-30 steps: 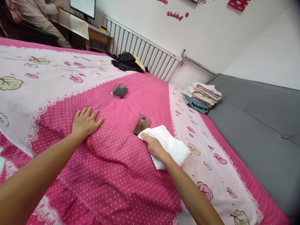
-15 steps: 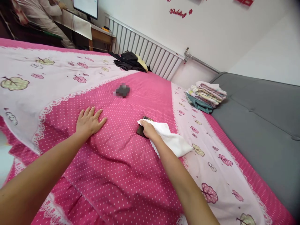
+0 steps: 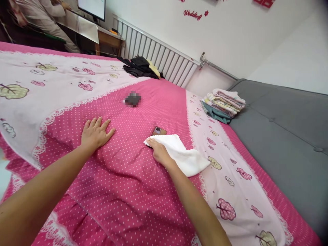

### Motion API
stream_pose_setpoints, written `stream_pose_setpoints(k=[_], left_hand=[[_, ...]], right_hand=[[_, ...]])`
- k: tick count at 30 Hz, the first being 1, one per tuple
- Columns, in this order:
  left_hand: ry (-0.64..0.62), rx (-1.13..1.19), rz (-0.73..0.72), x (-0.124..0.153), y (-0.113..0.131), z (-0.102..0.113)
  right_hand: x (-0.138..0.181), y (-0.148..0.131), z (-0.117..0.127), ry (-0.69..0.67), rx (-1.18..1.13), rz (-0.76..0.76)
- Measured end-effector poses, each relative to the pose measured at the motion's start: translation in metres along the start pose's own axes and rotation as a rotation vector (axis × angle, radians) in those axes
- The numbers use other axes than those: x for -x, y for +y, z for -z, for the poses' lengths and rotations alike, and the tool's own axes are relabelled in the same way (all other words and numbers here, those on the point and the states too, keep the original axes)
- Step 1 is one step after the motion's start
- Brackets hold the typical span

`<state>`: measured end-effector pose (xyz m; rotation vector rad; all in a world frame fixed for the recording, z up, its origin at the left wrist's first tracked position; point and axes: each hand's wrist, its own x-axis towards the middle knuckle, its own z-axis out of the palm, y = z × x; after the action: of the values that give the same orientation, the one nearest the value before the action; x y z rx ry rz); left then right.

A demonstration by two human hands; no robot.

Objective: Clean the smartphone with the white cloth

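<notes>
My left hand (image 3: 95,132) lies flat on the pink polka-dot bedspread (image 3: 133,191), fingers spread, holding nothing. My right hand (image 3: 160,152) rests on the near corner of a white towel (image 3: 183,155) that lies on the bedspread; its fingers curl over the cloth's edge. A brown phone (image 3: 159,131) lies just beyond the towel, partly covered by it. Farther off on the spread sits a small dark blurred object (image 3: 132,99).
A stack of folded cloths (image 3: 223,104) lies at the bed's right edge by a grey sofa (image 3: 287,133). Dark clothes (image 3: 139,67) lie near the white radiator (image 3: 159,58). A person (image 3: 41,17) sits at a desk with a monitor at far left.
My right hand has drawn the white towel back toward me and left, uncovering more of the phone. My left hand has stayed flat in the same place.
</notes>
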<state>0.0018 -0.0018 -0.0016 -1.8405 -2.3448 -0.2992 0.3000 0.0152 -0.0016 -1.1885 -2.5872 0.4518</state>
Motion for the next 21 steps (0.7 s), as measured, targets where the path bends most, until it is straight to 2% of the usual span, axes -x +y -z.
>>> stream_pose_setpoints(k=[7, 11, 15, 21], left_hand=[[0.010, 0.025, -0.001, 0.001, 0.001, 0.002], [0.014, 0.011, -0.004, 0.000, -0.001, 0.001], [0.005, -0.014, -0.002, 0.000, -0.001, 0.000], [-0.005, -0.028, 0.002, 0.001, 0.001, 0.003]], right_hand=[[0.037, -0.003, -0.001, 0.025, -0.053, 0.028], [0.049, 0.003, 0.000, 0.049, -0.032, -0.016], [0.046, 0.013, 0.001, 0.072, 0.016, -0.112], [0.024, 0.029, 0.007, 0.061, 0.063, -0.202]])
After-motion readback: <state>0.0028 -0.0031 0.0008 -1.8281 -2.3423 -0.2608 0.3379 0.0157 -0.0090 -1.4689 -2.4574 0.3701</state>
